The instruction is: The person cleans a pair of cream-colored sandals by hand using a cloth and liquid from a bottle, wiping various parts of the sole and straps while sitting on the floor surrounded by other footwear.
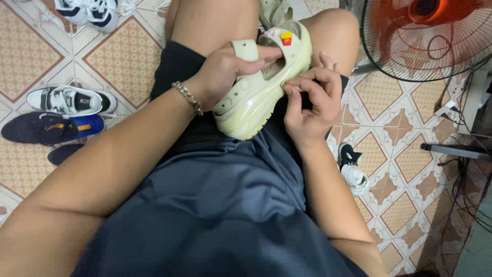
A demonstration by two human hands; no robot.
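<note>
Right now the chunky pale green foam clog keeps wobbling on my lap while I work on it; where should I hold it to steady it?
Probably around the heel end. The chunky pale green foam clog lies on its side across the lap, thick sole facing outward. The left hand already wraps the heel and strap from the left; that rounded part fills a palm. The right hand pinches the sole edge, a thinner grip.

Pale cream chunky-soled clog (256, 92), strap up, small red-yellow charm (286, 37) on top, tilted on lap.
</note>
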